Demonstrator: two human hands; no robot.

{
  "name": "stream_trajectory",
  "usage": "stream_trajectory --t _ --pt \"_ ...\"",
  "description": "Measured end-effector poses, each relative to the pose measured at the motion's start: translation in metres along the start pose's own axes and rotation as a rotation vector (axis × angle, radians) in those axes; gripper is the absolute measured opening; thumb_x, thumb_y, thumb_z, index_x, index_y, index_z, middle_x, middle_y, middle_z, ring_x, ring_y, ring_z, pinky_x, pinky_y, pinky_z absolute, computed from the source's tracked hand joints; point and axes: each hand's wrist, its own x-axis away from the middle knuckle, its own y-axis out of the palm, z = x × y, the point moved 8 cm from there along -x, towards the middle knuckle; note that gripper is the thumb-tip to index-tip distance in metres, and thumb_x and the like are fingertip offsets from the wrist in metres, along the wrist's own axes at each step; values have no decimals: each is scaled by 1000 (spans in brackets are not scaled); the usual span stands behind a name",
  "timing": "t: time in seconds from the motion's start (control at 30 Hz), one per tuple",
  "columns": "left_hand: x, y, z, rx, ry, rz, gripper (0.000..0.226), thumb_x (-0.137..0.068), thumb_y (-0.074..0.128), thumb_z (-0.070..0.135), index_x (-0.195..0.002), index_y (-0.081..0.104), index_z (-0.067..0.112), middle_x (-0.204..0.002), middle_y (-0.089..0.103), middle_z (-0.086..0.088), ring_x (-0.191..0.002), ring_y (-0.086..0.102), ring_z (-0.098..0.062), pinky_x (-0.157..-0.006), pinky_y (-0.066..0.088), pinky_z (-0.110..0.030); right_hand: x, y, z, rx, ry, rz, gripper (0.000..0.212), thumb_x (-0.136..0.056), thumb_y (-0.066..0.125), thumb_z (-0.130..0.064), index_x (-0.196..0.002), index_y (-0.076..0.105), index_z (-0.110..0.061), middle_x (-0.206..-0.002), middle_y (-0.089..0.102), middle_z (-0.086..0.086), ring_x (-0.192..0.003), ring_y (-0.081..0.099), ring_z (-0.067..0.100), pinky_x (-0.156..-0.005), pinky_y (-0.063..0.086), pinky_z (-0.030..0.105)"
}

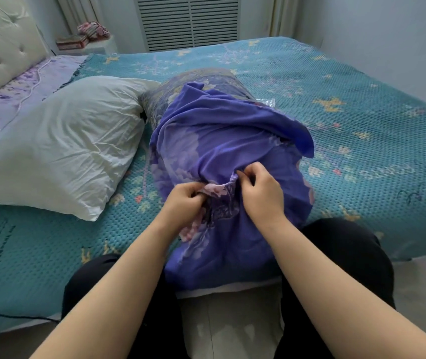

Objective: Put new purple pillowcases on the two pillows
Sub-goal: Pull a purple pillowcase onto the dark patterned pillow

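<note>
Teal knitted bedspread [336, 73] covers the bed, tufted headboard [1, 42] at its far left, louvered panel [188, 22] behind. Bare white pillow [58, 141] lies left of the purple floral pillowcase [219, 141] mid-bedspread; left hand [184, 200] and right hand [261, 190] both pinch its bunched fabric.

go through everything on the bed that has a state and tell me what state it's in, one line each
Purple floral fabric pillowcase: bunched, gripped at a gathered fold.
Left hand: pinching the pillowcase.
Right hand: pinching the pillowcase.
Plain white pillow: bare, lying flat.
Pillow in patterned blue-grey cover: partly under the pillowcase.
</note>
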Motion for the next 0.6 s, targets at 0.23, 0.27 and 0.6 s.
stream_trajectory --t 0.23,0.27,0.6 --pt "-21 -16 -7 67 -186 -156 35 -81 68 27 -57 50 10 -44 39 1 -35 31 -8 -38 22 -20 -17 -8 9 -368 -14 -87 18 -95 55 -19 -81 56 -7 -66 53 -6 -63 47 3 -67 40 23" --pt "-17 -16 -13 120 -286 -230 33 -78 73 28 -58 51 13 -42 41 3 -31 33 -7 -34 23 -17 -27 -12 13 -344 -11 -185 22 -95 56 -19 -76 57 -8 -64 51 -5 -59 43 -1 -65 38 21" --pt "-38 -44 -18 68 -93 -94 28 -92 58 27 -69 62 12 -56 50 -2 -41 39 -4 -38 28 -18 -43 -45 43 681 -13 -609 42 -80 68 -48 -60 49 -16 -61 52 0 -68 53 23 -55 34 32"
